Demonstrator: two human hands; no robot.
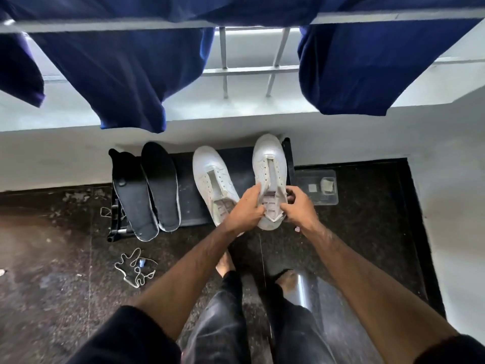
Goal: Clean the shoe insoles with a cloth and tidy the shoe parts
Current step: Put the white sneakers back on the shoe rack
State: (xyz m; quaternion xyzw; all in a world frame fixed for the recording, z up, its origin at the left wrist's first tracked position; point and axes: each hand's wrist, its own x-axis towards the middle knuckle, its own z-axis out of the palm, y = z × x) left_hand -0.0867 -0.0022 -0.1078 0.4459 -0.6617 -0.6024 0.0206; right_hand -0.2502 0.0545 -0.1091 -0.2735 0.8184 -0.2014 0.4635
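Both hands are on the right-hand white sneaker (270,164), which leans toe-up against the white wall at the back of a black mat (189,206) on the floor: the left hand (245,208) has its fingers curled over the collar on one side, and the right hand (299,206) pinches the opposite edge near the heel, so neither holds anything else. The likeliest slip, as I judge it, is the shoe tipping sideways when the hands let go, since it stands on its heel, and knocking the other white sneaker (212,179) just beside it. A tug on the opening could also crease the tongue inward. The loose white shoelace (135,269) on the dark stone floor lies near the person's bare feet and could be stepped on or dragged away. Counted: two white sneakers, both unlaced; two black insoles (160,185), lying side by side and overlapping at the left of the mat; one tangle of lace, with a further bit of lace nearer the mat; one clear plastic box (316,186) to the right, holding two small pieces. I see no cleaning cloth; only dark blue garments (126,74) hang over the railing above.
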